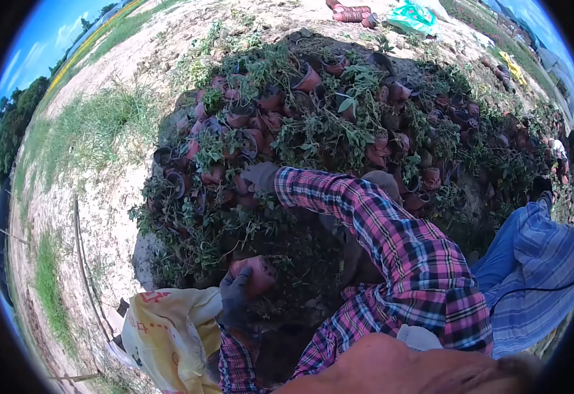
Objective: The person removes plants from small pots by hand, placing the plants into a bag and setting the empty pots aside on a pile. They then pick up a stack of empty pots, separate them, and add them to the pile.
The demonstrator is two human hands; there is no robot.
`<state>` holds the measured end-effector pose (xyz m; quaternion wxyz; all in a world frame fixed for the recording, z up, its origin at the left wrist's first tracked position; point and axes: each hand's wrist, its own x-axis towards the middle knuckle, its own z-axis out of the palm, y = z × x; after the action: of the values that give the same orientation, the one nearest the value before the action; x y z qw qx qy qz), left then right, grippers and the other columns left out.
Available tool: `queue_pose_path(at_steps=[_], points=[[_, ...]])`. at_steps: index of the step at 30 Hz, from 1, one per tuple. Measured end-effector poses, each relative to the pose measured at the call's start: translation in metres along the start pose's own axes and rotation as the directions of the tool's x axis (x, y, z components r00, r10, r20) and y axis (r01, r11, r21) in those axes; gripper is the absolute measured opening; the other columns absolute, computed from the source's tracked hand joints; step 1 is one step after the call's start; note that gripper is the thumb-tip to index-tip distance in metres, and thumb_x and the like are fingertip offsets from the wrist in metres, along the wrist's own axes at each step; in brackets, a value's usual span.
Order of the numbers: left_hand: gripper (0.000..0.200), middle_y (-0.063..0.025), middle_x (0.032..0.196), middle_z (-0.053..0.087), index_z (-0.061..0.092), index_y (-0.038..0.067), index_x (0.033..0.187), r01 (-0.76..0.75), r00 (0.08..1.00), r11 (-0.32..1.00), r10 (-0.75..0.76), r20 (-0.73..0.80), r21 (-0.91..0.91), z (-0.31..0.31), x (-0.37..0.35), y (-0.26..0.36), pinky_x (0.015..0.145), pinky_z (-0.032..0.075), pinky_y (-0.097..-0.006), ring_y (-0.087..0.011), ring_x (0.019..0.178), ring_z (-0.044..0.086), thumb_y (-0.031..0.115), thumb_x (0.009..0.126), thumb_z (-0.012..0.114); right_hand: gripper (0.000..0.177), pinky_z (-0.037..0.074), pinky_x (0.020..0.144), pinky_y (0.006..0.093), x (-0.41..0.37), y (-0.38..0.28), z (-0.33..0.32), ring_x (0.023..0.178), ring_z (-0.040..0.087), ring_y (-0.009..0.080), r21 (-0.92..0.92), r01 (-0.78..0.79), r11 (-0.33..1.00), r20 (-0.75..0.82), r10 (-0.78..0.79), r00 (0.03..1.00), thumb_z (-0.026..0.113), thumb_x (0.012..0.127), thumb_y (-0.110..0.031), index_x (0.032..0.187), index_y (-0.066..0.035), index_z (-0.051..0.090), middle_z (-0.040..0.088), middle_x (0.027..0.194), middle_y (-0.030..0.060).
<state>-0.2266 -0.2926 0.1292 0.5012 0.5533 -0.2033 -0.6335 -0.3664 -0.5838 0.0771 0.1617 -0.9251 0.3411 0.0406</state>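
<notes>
My left hand [236, 299], in a dark grey glove, is closed on a reddish plastic pot [255, 276] just above the dark soil at the lower middle. My right hand [259, 177], in a grey glove, reaches out at the end of the plaid sleeve to the pile of potted plants [313, 131]. It lies against reddish pots and leaves there; its fingertips are partly lost among them, and whether it grips a pot is unclear. A yellowish-white sack [172, 335] stands beside my left forearm.
A person in blue checked cloth [540, 262] is close on the right. Long thin sticks [80, 256] lie on the pale ground at left. A green-and-white bag [413, 18] and stacked pots [351, 14] lie beyond the pile.
</notes>
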Motion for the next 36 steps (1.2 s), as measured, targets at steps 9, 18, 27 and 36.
queue_pose_path(at_steps=[9, 18, 27, 36], points=[[0.030, -0.0062, 0.092, 0.062, 0.056, 0.000, 0.107, -0.034, 0.996, 0.923, 0.064, -0.065, 0.383, -0.009, 0.007, 0.001, 0.072, 0.045, -0.0223, -0.0097, 0.081, 0.055, 0.009, 0.079, 0.059, 0.043, 0.051, 0.067, 0.0343, 0.071, 0.087, 0.021, 0.099, 0.054, 0.0250, -0.518, -0.177, 0.837, -0.256, 0.046, 0.966, 0.044, 0.082, -0.009, 0.123, -0.021, 0.042, 0.039, 0.127, 0.0049], [0.029, -0.0021, 0.087, 0.061, 0.060, 0.000, 0.101, 0.034, 0.975, 0.999, -0.033, -0.218, -0.001, 0.021, 0.023, 0.010, 0.069, 0.046, -0.0223, -0.0077, 0.080, 0.055, 0.023, 0.083, 0.062, 0.024, 0.050, 0.067, 0.0256, -0.022, -0.021, -0.052, 0.080, 0.054, 0.0099, 0.973, -0.155, 0.173, 0.149, 0.046, 0.988, 0.047, 0.091, -0.028, 0.099, -0.006, 0.049, 0.052, 0.094, 0.0018], [0.057, -0.0096, 0.101, 0.058, 0.042, 0.000, 0.118, -0.363, 0.924, 0.932, 0.360, -0.130, 0.003, 0.020, 0.033, -0.005, 0.077, 0.048, -0.0277, -0.0157, 0.089, 0.058, 0.012, 0.071, 0.072, 0.034, 0.044, 0.071, 0.0296, -0.107, -0.100, -0.049, 0.082, 0.053, 0.0126, 0.860, -0.109, 0.498, 0.324, -0.369, 0.871, 0.051, 0.088, -0.034, 0.101, -0.003, 0.053, 0.056, 0.086, 0.0018], [0.081, -0.0147, 0.104, 0.059, 0.036, 0.004, 0.128, -0.300, 0.890, 0.818, 0.425, -0.164, 0.490, 0.000, 0.029, -0.014, 0.081, 0.048, -0.0310, -0.0171, 0.093, 0.058, 0.016, 0.060, 0.079, 0.035, 0.044, 0.066, 0.0256, -0.093, -0.110, -0.010, 0.075, 0.053, 0.0090, 0.981, -0.098, 0.168, 0.123, -0.146, 0.982, 0.044, 0.091, -0.034, 0.093, -0.001, 0.057, 0.058, 0.084, 0.0032]])
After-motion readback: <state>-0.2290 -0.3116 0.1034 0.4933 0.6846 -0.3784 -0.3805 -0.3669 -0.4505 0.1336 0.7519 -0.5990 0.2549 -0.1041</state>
